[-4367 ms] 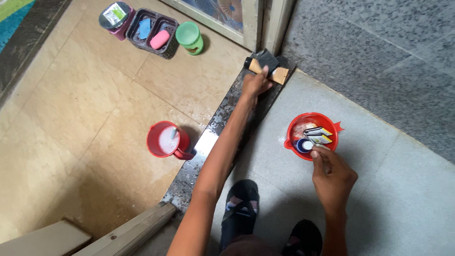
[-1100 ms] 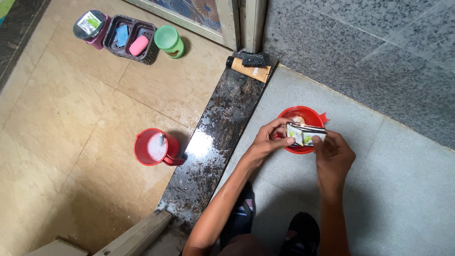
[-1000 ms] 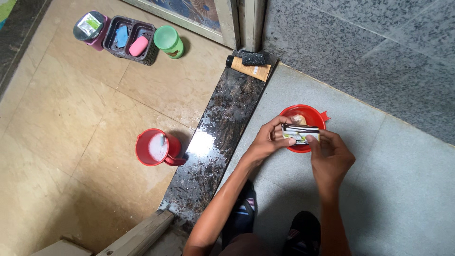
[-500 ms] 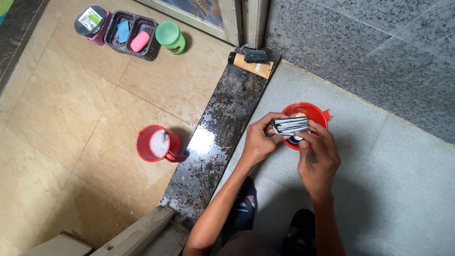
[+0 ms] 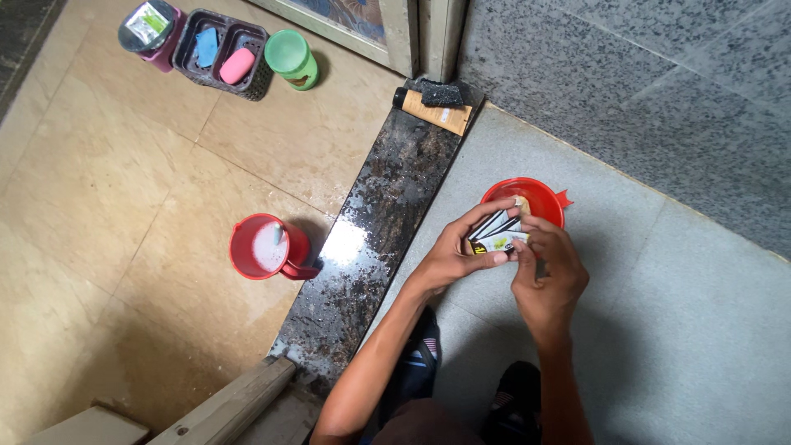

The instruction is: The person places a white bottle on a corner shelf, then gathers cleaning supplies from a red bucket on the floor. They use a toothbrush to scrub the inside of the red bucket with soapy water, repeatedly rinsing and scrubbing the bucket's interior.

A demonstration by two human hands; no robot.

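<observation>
Our left hand (image 5: 457, 255) and right hand (image 5: 548, 272) both grip small flat sachets (image 5: 497, 237), already lifted above the round red plastic bowl (image 5: 540, 198); none looks opened yet.

Bowl (image 5: 540, 198): red. Mug (image 5: 265, 247): red, white liquid inside. Cup (image 5: 291, 58): green. Soaps in dark tray (image 5: 259, 78): blue (image 5: 206, 47), pink (image 5: 237, 66). Threshold slab (image 5: 371, 239): black, speckled. Floor tiles (image 5: 99, 189): beige.

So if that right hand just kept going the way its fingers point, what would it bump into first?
The right hand points up and leftward at the small flat packets that the left hand holds; it already touches them. Beyond those lies the round red plastic bowl, though depth is hard to judge.
</observation>
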